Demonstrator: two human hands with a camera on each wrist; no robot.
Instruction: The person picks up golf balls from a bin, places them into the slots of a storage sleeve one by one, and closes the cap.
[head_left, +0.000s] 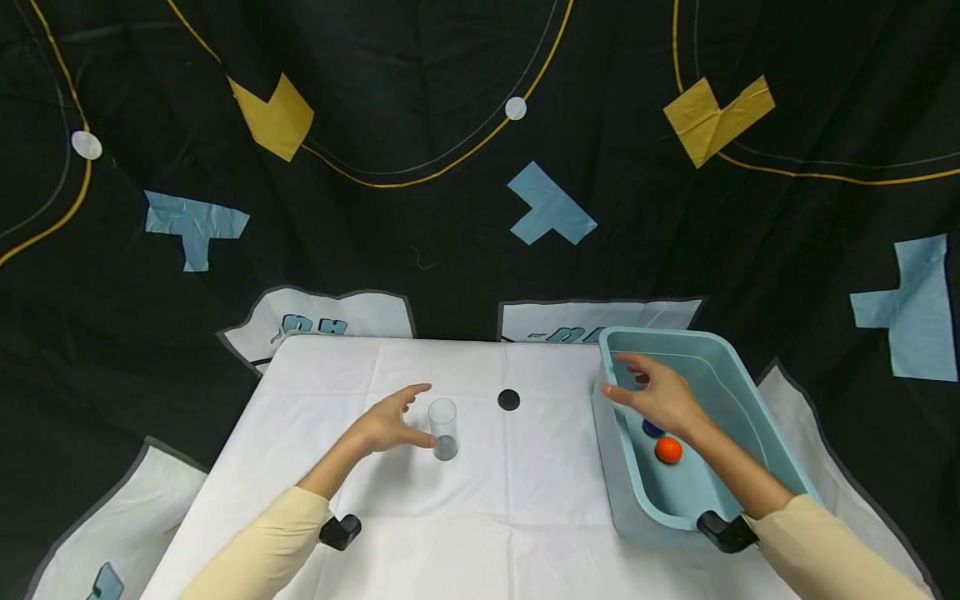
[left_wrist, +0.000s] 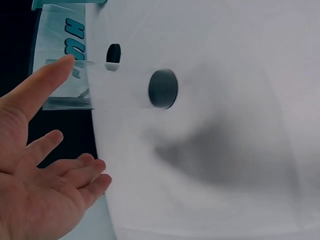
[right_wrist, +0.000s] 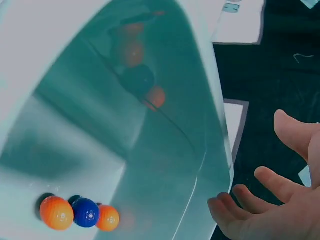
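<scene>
A clear cylindrical glass [head_left: 442, 417] stands upright on the white table, with a dark disc [left_wrist: 163, 89] showing at its base. My left hand [head_left: 386, 423] is just left of the glass, fingers and thumb spread apart. In the head view its thumb tip comes right at the glass's side. My right hand [head_left: 660, 398] hovers over the light blue basin [head_left: 613, 467], fingers spread and holding nothing. Inside the basin lie two orange balls [right_wrist: 56, 213] and a blue ball [right_wrist: 86, 212] in a row; the hand and forearm partly hide them in the head view.
A black round spot [head_left: 508, 400] marks the white table [head_left: 420, 542] between the glass and the basin. Behind the table hangs a black cloth [head_left: 420, 250] with yellow and blue patches. The basin's raised walls surround the balls.
</scene>
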